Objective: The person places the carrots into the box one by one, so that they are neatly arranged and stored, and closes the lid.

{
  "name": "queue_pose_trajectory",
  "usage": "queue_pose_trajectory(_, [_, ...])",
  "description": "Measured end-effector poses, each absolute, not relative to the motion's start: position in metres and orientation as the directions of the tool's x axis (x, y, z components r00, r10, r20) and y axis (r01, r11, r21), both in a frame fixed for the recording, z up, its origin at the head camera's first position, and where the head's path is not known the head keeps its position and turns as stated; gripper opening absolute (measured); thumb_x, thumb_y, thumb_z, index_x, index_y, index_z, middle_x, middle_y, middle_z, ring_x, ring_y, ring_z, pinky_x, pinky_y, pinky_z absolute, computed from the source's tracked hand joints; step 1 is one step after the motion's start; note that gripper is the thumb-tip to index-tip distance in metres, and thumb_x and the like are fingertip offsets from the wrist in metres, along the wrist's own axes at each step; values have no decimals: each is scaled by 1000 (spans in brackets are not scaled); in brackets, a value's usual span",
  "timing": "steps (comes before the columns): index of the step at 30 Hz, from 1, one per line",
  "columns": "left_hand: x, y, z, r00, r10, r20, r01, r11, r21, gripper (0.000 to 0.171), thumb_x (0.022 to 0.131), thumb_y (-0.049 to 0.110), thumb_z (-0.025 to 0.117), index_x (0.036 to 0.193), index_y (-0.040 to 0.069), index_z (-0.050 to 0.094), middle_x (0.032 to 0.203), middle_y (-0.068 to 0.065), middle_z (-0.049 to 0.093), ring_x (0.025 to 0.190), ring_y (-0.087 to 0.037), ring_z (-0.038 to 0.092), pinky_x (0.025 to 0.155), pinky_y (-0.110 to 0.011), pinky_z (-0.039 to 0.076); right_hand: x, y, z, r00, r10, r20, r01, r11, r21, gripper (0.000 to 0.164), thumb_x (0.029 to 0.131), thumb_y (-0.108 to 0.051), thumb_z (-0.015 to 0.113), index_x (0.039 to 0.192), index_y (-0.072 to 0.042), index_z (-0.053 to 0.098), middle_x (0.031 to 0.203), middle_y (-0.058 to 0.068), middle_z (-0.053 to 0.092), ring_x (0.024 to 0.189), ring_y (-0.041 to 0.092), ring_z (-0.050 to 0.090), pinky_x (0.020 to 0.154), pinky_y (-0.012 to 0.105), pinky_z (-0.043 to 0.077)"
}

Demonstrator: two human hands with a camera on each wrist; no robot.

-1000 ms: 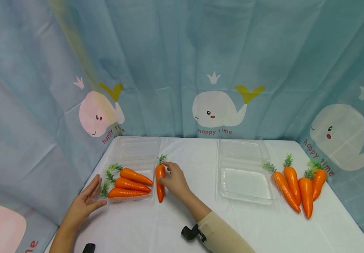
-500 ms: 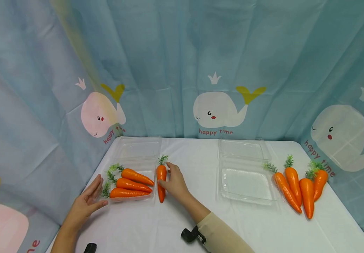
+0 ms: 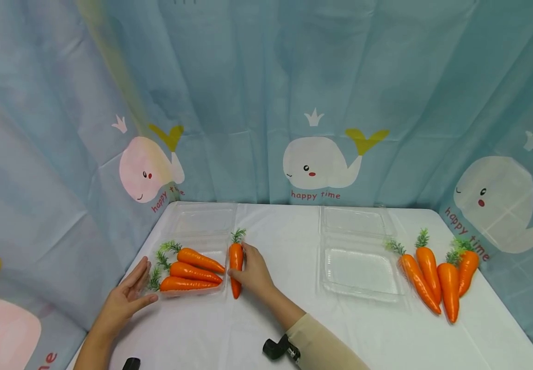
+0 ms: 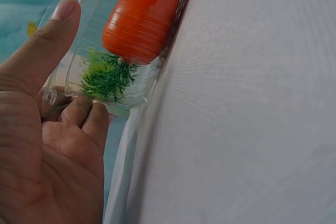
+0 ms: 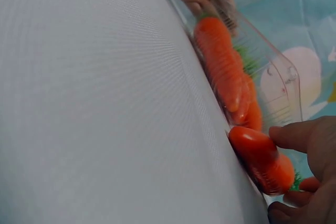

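On the left, a clear plastic clamshell box (image 3: 227,288) lies open, with three orange carrots (image 3: 194,270) side by side in its base, leafy tops to the left. My left hand (image 3: 120,303) rests by the box's left side, fingers fairly straight; in the left wrist view the fingers reach the box corner and the thumb lies along its rim. Beside the box's right edge lies another carrot (image 3: 236,257), tip toward me. My right hand (image 3: 254,270) pinches this carrot between thumb and fingers, the thumb across its upper side in the right wrist view.
A second open clear box (image 3: 361,270) with nothing in it stands right of the middle. Several carrots (image 3: 448,290) lie fanned out at its right. A whale-printed blue curtain (image 3: 257,103) hangs behind and around the white table (image 3: 285,226).
My right hand has slid slightly toward me along the carrot. The left hand, the boxes and the other carrots keep their places.
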State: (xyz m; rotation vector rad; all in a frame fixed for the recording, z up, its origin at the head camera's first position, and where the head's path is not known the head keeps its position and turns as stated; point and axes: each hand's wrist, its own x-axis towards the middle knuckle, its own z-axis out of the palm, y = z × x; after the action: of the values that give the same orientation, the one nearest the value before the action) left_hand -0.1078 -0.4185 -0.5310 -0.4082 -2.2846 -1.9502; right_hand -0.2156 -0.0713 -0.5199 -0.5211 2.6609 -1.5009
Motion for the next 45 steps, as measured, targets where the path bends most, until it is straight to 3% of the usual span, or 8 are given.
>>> queue_pose_trajectory(8, [-107,-419,-530,-960,122,251,267,140,954,98,86,-20,68,162,-3,10,173,-8,9,147,9,29,105,-13,44,-217,-72,-523,-940,-312,140,-282,477,-832,77,86,-20,80,152,-2,45,144,13,56,129,28,56,111,45,50])
queue_pose_trajectory(23, [-110,-419,-527,-961,131,243,264,177,948,98,86,-18,69,163,-2,11,173,-8,9,147,9,29,106,-13,43,-223,-68,-523,-966,-201,163,-247,529,-812,66,81,-12,84,140,1,58,126,14,66,112,27,64,100,43,57])
queue_pose_trajectory(28, [-111,-417,-526,-962,135,238,261,192,946,98,87,-17,69,164,5,13,173,-4,11,147,9,29,105,-13,45,-225,-64,-520,-974,-160,162,-221,497,-839,58,81,-7,81,134,6,62,119,15,68,106,25,67,94,39,60])
queue_pose_trajectory(38, [-104,-420,-530,-963,129,237,254,142,957,97,88,-20,66,164,5,12,173,2,14,147,9,29,105,-14,45,-221,-65,-512,-986,-111,126,-163,460,-873,53,80,-5,77,130,8,64,113,14,72,99,24,68,90,39,61])
queue_pose_trajectory(45, [-106,-417,-527,-966,123,227,246,167,955,96,88,-17,68,163,0,10,173,-8,9,145,11,30,104,-13,45,-223,-53,-509,-993,-94,71,-104,420,-902,58,78,-1,76,133,7,62,117,14,70,101,25,67,90,39,61])
